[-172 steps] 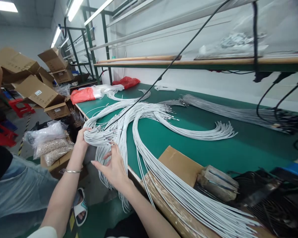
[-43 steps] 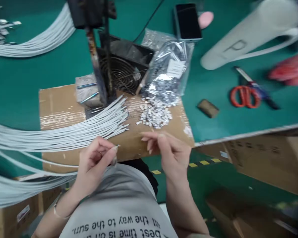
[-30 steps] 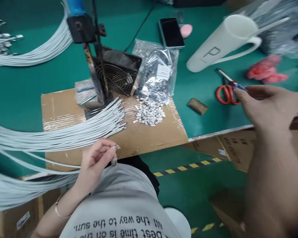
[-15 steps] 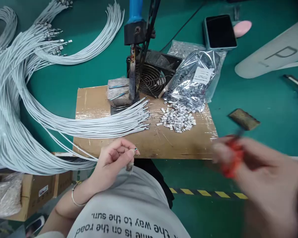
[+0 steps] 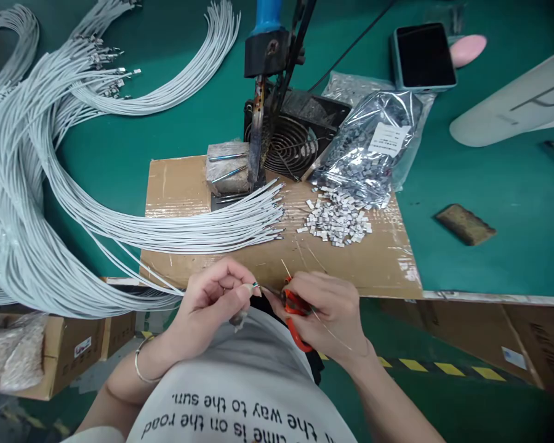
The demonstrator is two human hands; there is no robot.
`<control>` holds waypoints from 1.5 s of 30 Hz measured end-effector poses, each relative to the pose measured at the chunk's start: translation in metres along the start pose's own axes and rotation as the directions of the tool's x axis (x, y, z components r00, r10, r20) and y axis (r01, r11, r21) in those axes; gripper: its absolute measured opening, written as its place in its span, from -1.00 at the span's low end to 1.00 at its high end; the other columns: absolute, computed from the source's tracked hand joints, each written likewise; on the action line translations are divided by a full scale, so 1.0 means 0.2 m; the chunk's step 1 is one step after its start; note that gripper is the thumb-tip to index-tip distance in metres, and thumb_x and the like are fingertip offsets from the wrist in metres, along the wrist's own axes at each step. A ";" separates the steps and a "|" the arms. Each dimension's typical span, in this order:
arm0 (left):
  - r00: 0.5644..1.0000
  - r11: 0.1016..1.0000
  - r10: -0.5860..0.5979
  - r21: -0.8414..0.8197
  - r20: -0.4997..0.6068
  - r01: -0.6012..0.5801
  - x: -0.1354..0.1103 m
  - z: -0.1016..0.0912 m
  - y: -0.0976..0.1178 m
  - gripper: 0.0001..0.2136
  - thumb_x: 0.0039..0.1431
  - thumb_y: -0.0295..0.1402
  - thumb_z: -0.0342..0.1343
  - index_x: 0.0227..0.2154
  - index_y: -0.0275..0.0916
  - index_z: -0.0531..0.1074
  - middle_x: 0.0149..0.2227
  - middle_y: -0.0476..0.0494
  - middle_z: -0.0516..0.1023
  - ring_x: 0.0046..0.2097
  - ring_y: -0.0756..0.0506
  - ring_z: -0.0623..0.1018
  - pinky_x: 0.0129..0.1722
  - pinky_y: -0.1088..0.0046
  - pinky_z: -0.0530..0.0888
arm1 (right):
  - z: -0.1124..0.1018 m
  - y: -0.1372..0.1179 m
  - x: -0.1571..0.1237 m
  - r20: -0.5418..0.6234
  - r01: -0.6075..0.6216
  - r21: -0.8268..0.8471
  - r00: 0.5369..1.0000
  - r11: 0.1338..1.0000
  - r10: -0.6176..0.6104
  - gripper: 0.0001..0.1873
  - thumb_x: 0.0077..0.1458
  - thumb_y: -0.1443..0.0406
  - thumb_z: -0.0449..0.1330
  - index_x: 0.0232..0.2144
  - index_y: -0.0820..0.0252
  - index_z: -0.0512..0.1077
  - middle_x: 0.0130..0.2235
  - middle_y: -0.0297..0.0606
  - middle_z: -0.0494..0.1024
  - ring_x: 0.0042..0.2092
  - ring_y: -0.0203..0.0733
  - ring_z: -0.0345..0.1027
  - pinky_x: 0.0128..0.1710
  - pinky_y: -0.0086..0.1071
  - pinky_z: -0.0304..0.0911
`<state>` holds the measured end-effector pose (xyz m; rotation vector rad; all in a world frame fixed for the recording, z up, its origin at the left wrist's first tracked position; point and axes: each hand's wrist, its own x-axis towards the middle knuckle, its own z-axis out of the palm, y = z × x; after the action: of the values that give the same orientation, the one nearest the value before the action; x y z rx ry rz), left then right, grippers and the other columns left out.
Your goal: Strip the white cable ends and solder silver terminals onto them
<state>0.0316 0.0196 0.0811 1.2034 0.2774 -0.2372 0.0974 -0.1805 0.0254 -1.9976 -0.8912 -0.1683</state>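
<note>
Near the front table edge, my left hand (image 5: 207,304) pinches the end of a white cable (image 5: 168,287), and small coloured wire tips stick out past the fingers. Something greyish, partly hidden, shows below the thumb. My right hand (image 5: 335,311) is closed around red-handled scissors (image 5: 298,337), whose blades point at the wire tips; whether they touch is too small to tell. A thin strand (image 5: 330,332) runs across the right hand. Beyond both hands, a bundle of white cables (image 5: 212,232) lies on a cardboard sheet (image 5: 388,258), beside a pile of small white connectors (image 5: 339,218).
A blue-handled soldering iron (image 5: 268,46) stands over a small fan (image 5: 290,144) and a wrapped block (image 5: 228,166). To the right are a bag of connectors (image 5: 373,144), a screen device (image 5: 425,56) and a brown pad (image 5: 465,224). More cables (image 5: 18,203) spread at left.
My right hand has come in from the right with the scissors, up to the left hand's fingertips. My left hand keeps its pinch on the cable. The view has shifted slightly.
</note>
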 end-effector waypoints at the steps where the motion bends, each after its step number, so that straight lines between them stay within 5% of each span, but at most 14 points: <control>1: 1.000 1.000 0.002 0.006 0.000 -0.002 0.00 0.00 0.00 -0.82 0.36 -0.18 0.30 -0.27 -0.17 0.58 -0.51 0.04 0.46 -0.54 0.07 0.20 -0.56 0.51 0.18 | 0.00 0.00 0.00 0.000 0.001 0.004 1.000 1.000 -0.001 -0.52 0.22 0.31 0.34 -0.59 0.11 0.15 -0.60 -0.48 0.15 -0.53 -0.32 -0.08 -0.55 -0.37 -0.08; 20: 0.995 0.995 -0.081 -0.058 0.061 0.085 0.00 -0.02 -0.01 -0.85 0.32 -0.21 0.35 -0.28 -0.17 0.61 -0.51 0.04 0.47 -0.50 0.06 0.29 -0.54 0.52 0.13 | 0.01 0.00 0.01 -0.019 0.125 -0.003 0.992 0.992 -0.125 -0.63 0.24 0.42 0.25 -0.53 0.10 0.19 -0.57 -0.44 0.18 -0.48 -0.26 -0.14 -0.50 -0.32 -0.13; 34: 0.995 0.993 -0.098 -0.068 0.025 0.100 0.02 -0.02 -0.01 -0.82 0.28 -0.20 0.38 -0.32 -0.19 0.60 -0.53 0.03 0.47 -0.50 0.06 0.29 -0.50 0.51 0.15 | 0.03 0.00 0.01 -0.011 0.107 -0.023 0.994 0.994 -0.108 -0.62 0.25 0.41 0.22 -0.56 0.11 0.19 -0.57 -0.46 0.17 -0.51 -0.29 -0.09 -0.52 -0.33 -0.10; 45: 0.992 0.994 0.101 -0.044 0.069 -0.098 0.00 0.02 -0.09 -0.90 0.37 -0.27 0.30 -0.25 -0.15 0.60 -0.57 0.12 0.33 -0.55 0.09 0.09 -0.57 0.45 -0.02 | 0.25 -0.09 -0.07 -0.367 0.008 0.056 0.930 0.998 0.013 -0.57 0.17 0.51 0.27 -0.54 0.11 0.13 -0.59 -0.51 0.10 -0.55 -0.35 -0.12 -0.53 -0.33 -0.15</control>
<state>0.0264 0.0101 0.0671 1.1629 0.1588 -0.1864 0.0648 -0.1427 0.0026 -1.8325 -0.6433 -0.4944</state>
